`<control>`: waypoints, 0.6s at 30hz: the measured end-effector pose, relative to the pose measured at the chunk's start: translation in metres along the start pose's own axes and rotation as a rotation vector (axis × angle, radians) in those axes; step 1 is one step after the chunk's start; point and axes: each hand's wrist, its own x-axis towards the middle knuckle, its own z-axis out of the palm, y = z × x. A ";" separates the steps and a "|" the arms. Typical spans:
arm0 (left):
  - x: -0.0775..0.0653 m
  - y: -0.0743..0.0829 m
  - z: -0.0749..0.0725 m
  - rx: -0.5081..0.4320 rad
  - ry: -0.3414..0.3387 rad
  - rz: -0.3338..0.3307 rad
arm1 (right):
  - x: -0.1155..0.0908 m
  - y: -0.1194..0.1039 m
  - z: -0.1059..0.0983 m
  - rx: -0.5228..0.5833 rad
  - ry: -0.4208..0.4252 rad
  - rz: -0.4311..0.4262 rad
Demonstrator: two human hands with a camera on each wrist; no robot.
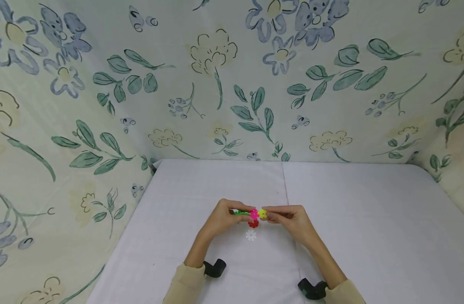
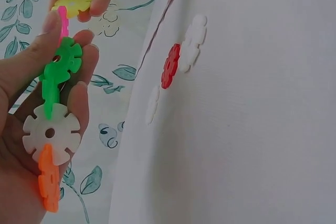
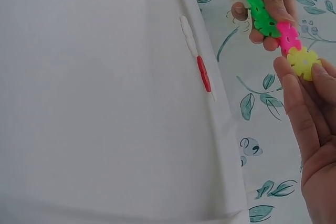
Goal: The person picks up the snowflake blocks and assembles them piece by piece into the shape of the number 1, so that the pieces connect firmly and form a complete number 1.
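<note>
My left hand (image 1: 217, 218) grips a chain of notched plastic snowflake discs. In the left wrist view the chain runs from an orange disc (image 2: 49, 184) through a white disc (image 2: 39, 135) and green discs (image 2: 68, 59) to a pink disc (image 2: 64, 22). At its far end, a yellow disc (image 3: 303, 62) is pinched between the thumb and fingers of my right hand (image 1: 298, 221). The yellow and pink discs meet edge to edge in the right wrist view. Under the hands on the table lie a loose red disc (image 2: 170, 66) and white discs (image 2: 194, 43).
A white cloth covers the table (image 1: 368, 211), with a crease running front to back. Behind and to the left hangs a floral curtain (image 1: 217, 105). Black wrist devices (image 1: 215, 268) sit at both sleeves, near the front.
</note>
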 end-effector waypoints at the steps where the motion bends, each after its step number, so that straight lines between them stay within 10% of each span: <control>1: 0.000 0.000 0.000 0.003 -0.002 0.002 | 0.000 0.000 0.000 0.003 0.002 0.000; 18: 0.001 0.004 0.002 -0.024 0.008 0.038 | -0.002 0.003 0.009 0.004 0.029 -0.106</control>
